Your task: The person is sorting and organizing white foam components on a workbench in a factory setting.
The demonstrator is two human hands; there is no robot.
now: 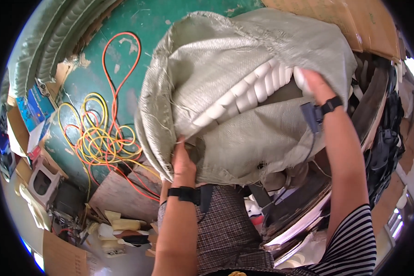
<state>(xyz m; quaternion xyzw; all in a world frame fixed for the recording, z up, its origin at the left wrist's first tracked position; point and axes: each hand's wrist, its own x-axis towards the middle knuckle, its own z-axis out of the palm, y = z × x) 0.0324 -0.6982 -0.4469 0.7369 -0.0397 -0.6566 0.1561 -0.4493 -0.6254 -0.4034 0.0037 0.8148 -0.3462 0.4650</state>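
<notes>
A large grey-green woven sack (244, 142) with frayed edges lies before me, its mouth spread wide. Inside it, a slanting row of white rounded pieces (238, 99) sits packed side by side; I cannot tell what they are. My left hand (184, 162) is closed on the sack's near left rim, thumb upward, with its other fingers mostly hidden by the fabric. At the right end of the row my right hand (315, 83) reaches into the mouth, closed on a white rounded piece (301, 81). Its fingertips are partly hidden behind that piece.
Tangled yellow and orange cords (103, 142) lie on the worn green surface (119, 60) at left. Grey-green padded rolls (39, 50) stand at far left, a cardboard box (361, 25) at far right. A grey box-shaped part (43, 180) and clutter lie lower left. Black items (385, 142) hang at right.
</notes>
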